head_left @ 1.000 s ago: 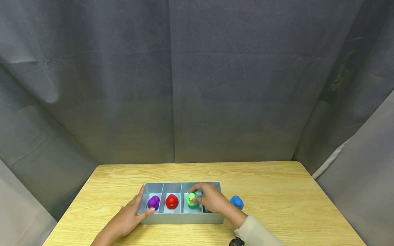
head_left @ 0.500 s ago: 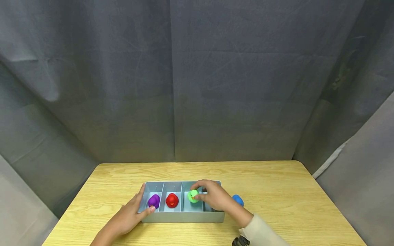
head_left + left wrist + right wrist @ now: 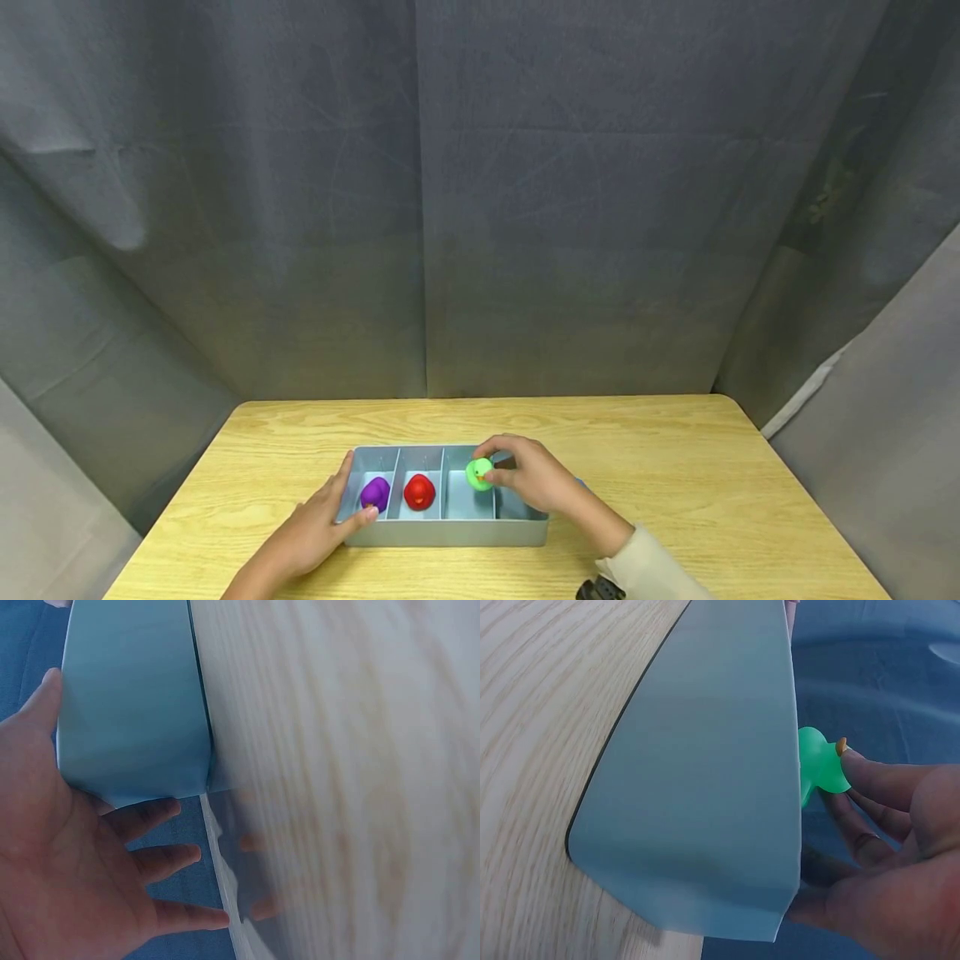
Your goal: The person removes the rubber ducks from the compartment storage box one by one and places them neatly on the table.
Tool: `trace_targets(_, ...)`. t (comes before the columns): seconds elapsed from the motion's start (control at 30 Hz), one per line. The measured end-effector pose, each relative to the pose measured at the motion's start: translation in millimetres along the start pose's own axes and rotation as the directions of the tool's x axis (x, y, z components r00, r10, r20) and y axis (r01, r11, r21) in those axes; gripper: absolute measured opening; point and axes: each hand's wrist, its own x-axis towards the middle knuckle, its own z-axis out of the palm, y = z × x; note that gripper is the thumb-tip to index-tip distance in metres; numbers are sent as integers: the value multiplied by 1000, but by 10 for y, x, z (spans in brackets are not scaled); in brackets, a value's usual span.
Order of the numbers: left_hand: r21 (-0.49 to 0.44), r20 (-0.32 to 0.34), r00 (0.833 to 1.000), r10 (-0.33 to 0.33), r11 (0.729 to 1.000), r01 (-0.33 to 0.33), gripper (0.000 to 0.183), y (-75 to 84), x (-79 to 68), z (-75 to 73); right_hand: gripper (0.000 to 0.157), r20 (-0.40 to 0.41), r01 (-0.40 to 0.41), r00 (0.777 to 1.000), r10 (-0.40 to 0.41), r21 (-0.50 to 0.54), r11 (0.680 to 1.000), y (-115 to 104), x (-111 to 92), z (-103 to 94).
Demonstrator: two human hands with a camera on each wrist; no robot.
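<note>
A grey-blue tray (image 3: 442, 533) with compartments stands on the wooden table. My left hand (image 3: 311, 529) rests against its left end, fingers spread and fairly straight, thumb over the front rim. A purple rubber duck (image 3: 375, 493) lies in the leftmost compartment, a red rubber duck (image 3: 419, 492) in the one beside it. Between thumb and fingers, my right hand (image 3: 532, 475) pinches a green rubber duck (image 3: 477, 475), raised to rim height above the third compartment. In the right wrist view, the green duck's head (image 3: 826, 769) shows above the tray's edge, its lower part hidden behind the wall.
A sliver of a blue thing (image 3: 581, 482) peeks out behind my right wrist, right of the tray. The wooden table (image 3: 675, 483) reaches back to grey curtains (image 3: 570, 250), which also hang at both sides.
My right hand has lifted the green duck from low in the third compartment and moved it slightly right. Its forearm now covers most of the blue duck. The left hand stays put.
</note>
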Motion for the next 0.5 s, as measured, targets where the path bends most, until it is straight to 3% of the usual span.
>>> trace_targets(0.5,5,-8,1000,10,1000,-10,97,1,-1,0,27,12,-28,1000,27,84,996,38,-91,-123)
